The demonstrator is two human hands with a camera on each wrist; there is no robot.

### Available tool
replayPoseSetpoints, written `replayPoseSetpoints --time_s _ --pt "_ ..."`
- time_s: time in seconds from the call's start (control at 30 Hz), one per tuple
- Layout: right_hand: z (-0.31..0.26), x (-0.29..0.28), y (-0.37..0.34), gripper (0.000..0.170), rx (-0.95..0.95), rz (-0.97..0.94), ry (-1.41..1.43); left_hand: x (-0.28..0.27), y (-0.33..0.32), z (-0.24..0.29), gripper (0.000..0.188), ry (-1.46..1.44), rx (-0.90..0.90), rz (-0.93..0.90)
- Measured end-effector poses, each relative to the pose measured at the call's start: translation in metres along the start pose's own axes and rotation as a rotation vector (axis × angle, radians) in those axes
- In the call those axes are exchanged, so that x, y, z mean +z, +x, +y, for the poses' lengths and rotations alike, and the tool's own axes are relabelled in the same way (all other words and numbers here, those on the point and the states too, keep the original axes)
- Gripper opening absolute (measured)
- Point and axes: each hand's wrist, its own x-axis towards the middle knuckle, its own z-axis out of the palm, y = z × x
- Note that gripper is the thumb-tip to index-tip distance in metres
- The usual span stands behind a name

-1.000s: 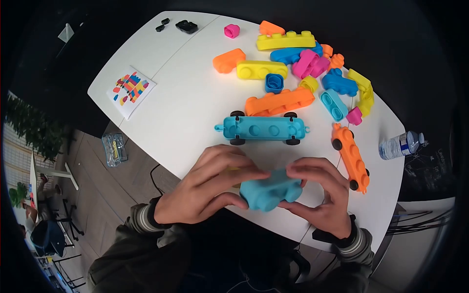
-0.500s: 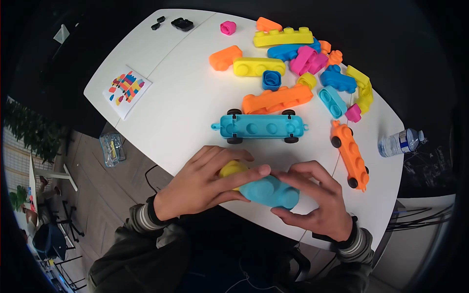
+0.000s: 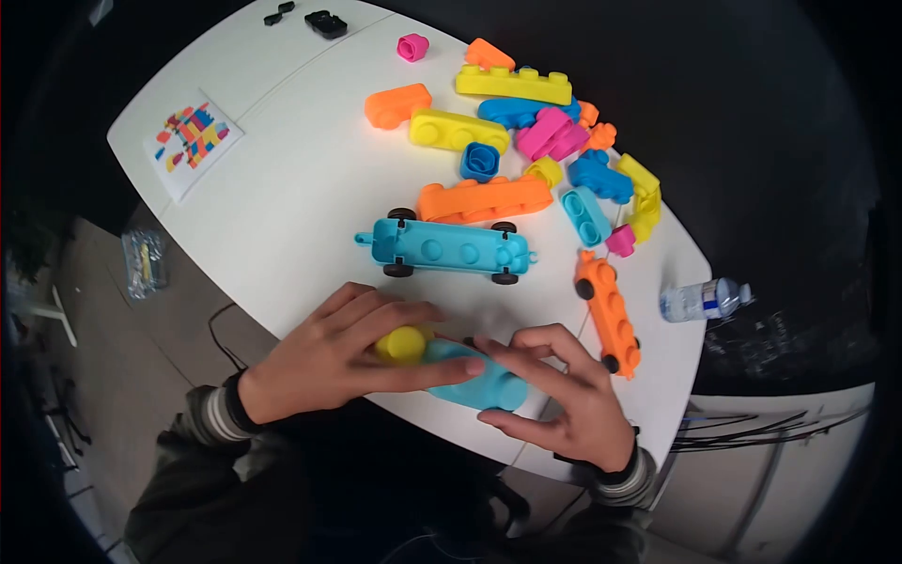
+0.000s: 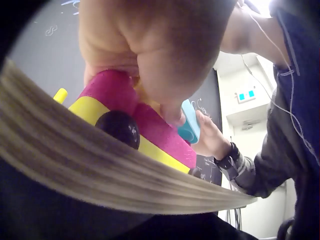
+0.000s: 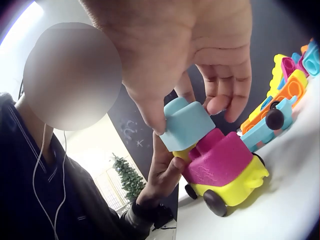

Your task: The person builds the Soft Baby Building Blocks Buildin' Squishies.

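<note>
Between finger and thumb my right hand (image 3: 587, 404) pinches a light blue building block (image 5: 189, 127). In the right wrist view this block sits tilted over a magenta block (image 5: 222, 159), which is on a yellow wheeled base (image 5: 239, 187) with black wheels. My left hand (image 3: 324, 352) holds this toy car from the other side, its fingers around a yellow block (image 3: 406, 344) on top and one finger lying along the light blue block. In the left wrist view, the palm covers much of the stack.
Beyond the hands, a light blue wheeled base (image 3: 451, 249) lies upside down. An orange wheeled base (image 3: 611, 320) and a water bottle (image 3: 700, 301) stand to the right. Several loose blocks, among them an orange one (image 3: 484, 199), are heaped farther back. A picture card (image 3: 193, 141) lies left.
The light blue block has turned in the hands and moved beside the yellow block, which is now more exposed. The head view has shifted, so the table appears farther left.
</note>
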Motion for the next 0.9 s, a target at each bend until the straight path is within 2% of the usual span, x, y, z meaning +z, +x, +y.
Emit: replayPoseSetpoints --time_s 0.17,0.33,0.6,0.67,0.8,0.9 --pt "-0.01 -0.006 0.007 0.073 0.038 -0.002 -0.069 0.009 -0.006 0.002 0.076 0.053 -0.053 0.064" --pt "-0.016 -0.022 0.006 0.074 0.124 -0.061 -0.137 0.027 -0.013 -0.008 0.078 0.096 0.086 0.195" --pt "-0.02 -0.012 0.017 0.072 0.11 -0.076 -0.153 0.024 -0.013 -0.007 0.067 0.181 0.067 0.129" --pt "-0.023 -0.018 0.022 0.07 0.182 -0.172 -0.194 0.025 -0.011 -0.007 0.065 0.197 0.077 0.137" --pt "-0.014 -0.029 0.031 0.069 0.13 -0.256 -0.162 0.026 -0.012 -0.004 0.061 0.22 0.036 0.152" --pt "-0.012 -0.032 0.037 0.069 0.198 -0.334 -0.096 0.025 -0.01 -0.003 0.055 0.246 0.031 0.156"
